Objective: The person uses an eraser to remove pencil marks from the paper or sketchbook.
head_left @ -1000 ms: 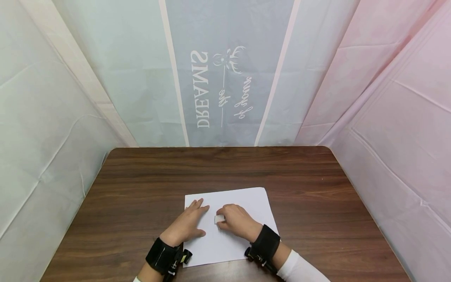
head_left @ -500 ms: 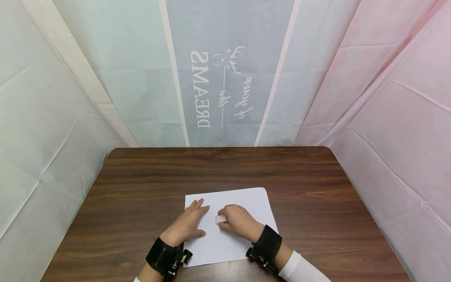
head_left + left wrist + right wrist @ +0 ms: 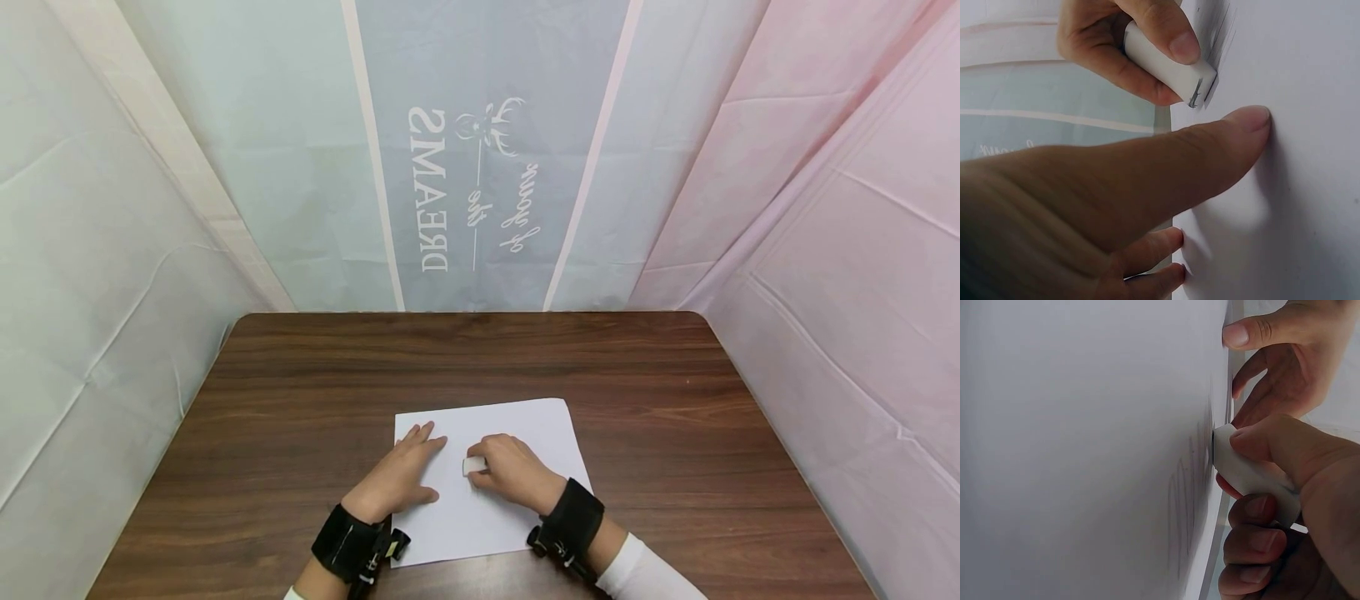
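Note:
My right hand point(image 3: 517, 477) pinches a white eraser point(image 3: 473, 467) between thumb and fingers, over the middle of a white sheet of paper point(image 3: 450, 533). Dark smudges mark the working end of the eraser point(image 3: 1175, 69), which is right at the paper in the left wrist view. Grey pencil strokes point(image 3: 1180, 519) run beside it in the right wrist view. Spread flat, my left hand point(image 3: 397, 477) rests on the left part of the sheet with its fingers apart. Its thumb point(image 3: 1250, 119) touches the paper not far from the eraser.
The sheet lies near the front of a dark wood-grain table point(image 3: 315, 375). Black straps point(image 3: 573, 512) with small cameras sit on both wrists. Pale curtains point(image 3: 487, 50) with mirrored lettering stand behind the table and along both sides.
My right hand has shifted slightly to the right along the paper, with the eraser still pinched in it. The left hand and the sheet have stayed in place.

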Demonstrator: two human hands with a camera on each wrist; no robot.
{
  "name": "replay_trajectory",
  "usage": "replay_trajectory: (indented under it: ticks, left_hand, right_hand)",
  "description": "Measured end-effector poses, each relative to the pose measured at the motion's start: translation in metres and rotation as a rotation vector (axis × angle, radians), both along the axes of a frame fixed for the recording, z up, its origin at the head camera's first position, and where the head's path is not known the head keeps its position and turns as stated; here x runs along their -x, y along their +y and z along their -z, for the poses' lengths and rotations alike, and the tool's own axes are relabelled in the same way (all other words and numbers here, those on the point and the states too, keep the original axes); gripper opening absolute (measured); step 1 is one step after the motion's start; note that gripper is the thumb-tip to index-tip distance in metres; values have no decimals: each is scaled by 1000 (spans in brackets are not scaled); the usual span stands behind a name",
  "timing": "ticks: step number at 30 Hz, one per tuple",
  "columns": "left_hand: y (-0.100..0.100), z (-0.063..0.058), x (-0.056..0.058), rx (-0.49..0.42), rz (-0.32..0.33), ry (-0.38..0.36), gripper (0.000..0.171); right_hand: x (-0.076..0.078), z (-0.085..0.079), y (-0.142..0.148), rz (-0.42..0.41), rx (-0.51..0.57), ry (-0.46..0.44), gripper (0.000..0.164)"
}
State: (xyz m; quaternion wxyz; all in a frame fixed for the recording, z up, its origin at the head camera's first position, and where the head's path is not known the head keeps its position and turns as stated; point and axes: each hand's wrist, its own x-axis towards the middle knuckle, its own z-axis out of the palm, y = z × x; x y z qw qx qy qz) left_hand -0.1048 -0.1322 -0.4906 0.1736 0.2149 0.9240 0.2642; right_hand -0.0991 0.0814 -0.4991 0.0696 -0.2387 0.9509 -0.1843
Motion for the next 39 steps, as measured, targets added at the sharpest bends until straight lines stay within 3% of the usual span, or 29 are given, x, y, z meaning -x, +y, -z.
replay_trajectory:
  ticks: [39]
  left_hand:
    - [1,2,0,8,-7,3,76]
  right_hand:
    - [-1,1,8,12,24,-6,27]
